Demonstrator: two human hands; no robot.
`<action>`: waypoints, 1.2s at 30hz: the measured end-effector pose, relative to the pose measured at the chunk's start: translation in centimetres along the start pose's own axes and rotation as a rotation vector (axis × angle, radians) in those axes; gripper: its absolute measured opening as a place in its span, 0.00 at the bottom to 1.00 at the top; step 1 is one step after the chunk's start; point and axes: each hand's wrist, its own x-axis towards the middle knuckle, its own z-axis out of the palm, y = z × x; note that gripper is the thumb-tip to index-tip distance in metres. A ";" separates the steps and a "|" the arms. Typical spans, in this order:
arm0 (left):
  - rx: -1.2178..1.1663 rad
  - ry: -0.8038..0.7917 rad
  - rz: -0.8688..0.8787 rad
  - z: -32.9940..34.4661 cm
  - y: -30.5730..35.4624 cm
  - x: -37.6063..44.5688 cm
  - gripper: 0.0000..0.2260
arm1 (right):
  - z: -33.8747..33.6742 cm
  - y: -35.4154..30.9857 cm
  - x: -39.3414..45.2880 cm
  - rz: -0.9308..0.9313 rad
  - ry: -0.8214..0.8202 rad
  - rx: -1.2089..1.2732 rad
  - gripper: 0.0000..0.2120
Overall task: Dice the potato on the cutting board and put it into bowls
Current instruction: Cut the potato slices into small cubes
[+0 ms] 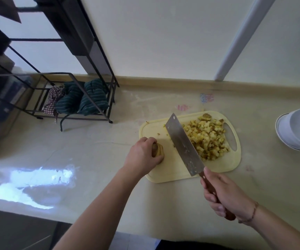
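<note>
Item: remaining potato piece (158, 150), left end of cutting board (171, 170), gripped under my curled left hand (143, 156). Cleaver (184, 144), handle clasped in my right hand (225, 197), blade raised. Diced heap (207, 137) at the board's right end; bowls (297, 130) well apart. Advice: tuck fingertips back, cut straight down, keep slices even.

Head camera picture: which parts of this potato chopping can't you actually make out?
- Potato piece: mostly covered by the left hand; how much is left is unclear.
- Diced potato: its left side is hidden behind the cleaver held by the right hand.
- Bowls: cut off by the right edge; their number is uncertain.
- Rack shelves: dark and blurred, contents unreadable.
</note>
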 end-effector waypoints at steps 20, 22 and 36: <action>0.269 0.102 0.398 -1.7 -1.4 6.2 0.19 | -0.6 0.9 -1.5 0.035 0.031 0.062 0.25; 0.351 0.075 0.440 -1.7 -1.2 6.5 0.18 | -0.6 0.8 -1.5 0.031 0.035 0.080 0.25; 0.826 -0.104 0.651 -2.8 -0.1 8.6 0.16 | -0.2 0.2 -2.0 0.024 0.033 0.107 0.25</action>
